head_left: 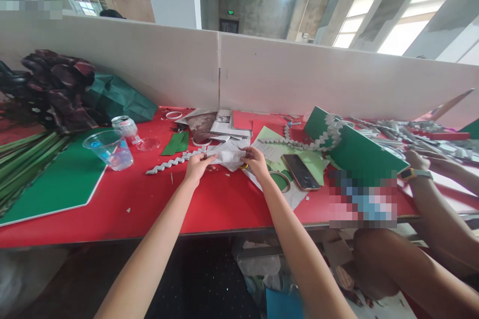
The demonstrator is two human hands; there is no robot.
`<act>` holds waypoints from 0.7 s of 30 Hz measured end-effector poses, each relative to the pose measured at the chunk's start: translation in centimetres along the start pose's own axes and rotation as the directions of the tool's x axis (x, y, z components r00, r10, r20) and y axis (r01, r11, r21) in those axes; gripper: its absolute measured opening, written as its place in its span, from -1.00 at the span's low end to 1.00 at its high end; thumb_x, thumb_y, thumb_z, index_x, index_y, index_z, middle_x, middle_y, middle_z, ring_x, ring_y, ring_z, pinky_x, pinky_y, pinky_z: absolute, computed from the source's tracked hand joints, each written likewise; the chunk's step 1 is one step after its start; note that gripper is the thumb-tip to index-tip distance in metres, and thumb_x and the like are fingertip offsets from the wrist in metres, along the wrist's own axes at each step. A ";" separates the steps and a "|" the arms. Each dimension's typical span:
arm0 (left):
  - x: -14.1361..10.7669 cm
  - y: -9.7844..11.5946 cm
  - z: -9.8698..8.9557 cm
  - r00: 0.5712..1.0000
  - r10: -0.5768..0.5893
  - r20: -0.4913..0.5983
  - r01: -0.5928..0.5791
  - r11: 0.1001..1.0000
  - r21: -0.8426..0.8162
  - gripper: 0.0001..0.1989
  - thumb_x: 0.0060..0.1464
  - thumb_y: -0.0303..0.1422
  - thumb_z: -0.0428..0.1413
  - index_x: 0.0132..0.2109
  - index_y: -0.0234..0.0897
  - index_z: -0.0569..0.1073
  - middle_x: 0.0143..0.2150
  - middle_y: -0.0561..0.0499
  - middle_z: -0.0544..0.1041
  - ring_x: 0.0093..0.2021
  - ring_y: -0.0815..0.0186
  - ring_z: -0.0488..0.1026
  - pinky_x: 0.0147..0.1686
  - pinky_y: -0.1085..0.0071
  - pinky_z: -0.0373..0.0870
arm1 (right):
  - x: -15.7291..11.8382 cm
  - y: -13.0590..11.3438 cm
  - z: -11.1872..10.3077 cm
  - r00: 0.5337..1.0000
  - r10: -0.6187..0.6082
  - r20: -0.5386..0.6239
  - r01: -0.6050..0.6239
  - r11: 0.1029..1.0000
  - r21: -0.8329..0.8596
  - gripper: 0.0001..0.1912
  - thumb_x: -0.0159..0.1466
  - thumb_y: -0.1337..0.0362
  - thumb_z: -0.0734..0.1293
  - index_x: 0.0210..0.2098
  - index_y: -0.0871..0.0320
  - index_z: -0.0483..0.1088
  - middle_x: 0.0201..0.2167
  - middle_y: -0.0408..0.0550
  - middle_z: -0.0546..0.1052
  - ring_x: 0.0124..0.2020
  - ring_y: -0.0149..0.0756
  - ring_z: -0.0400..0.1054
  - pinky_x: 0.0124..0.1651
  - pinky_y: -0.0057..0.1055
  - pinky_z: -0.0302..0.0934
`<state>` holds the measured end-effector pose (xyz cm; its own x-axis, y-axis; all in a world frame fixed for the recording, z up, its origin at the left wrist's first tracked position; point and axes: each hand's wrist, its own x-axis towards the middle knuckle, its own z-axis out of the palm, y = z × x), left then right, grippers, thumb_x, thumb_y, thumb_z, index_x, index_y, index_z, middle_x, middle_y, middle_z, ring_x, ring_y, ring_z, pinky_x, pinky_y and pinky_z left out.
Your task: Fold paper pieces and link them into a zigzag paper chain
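Between my two hands I hold a small piece of printed paper (229,157) just above the red table (220,204). My left hand (199,165) pinches its left end, and my right hand (255,160) pinches the right end, with scissors' yellow handle possibly showing beneath the fingers. A folded-paper zigzag chain (175,161) lies left of my left hand. Right of my right hand are a roll of tape (285,179) and a phone (300,172) on green paper sheets (271,135).
At left stand a clear plastic cup (109,148) and a can (124,127). Papers (228,127) lie behind my hands. A green board (359,149) leans at right, with another paper chain (318,143) against it. A co-worker's hands (417,160) work beyond it. A white partition (280,75) closes the back.
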<state>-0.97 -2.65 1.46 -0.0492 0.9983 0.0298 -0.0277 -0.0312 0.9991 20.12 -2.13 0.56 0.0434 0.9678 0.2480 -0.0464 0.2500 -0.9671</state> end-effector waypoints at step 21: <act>0.2 -0.4 -0.1 0.998 0.042 -0.036 -0.041 0.998 0.039 -0.62 -0.20 -0.05 0.27 -0.43 -0.29 0.45 -0.52 0.04 0.49 -0.53 0.23 0.48 -0.50 0.35 0.38 | 0.0 0.0 0.1 0.999 0.033 0.011 -0.033 0.999 -0.016 -0.64 -0.15 0.33 0.32 -0.29 0.14 0.37 -0.47 -0.17 0.41 -0.40 -0.33 0.30 -0.39 -0.43 0.18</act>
<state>-1.08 -2.47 1.06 -0.0858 0.9938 0.0711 0.0130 -0.0702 0.9974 19.99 -2.14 0.59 0.0308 0.9758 0.2167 -0.0314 0.2176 -0.9755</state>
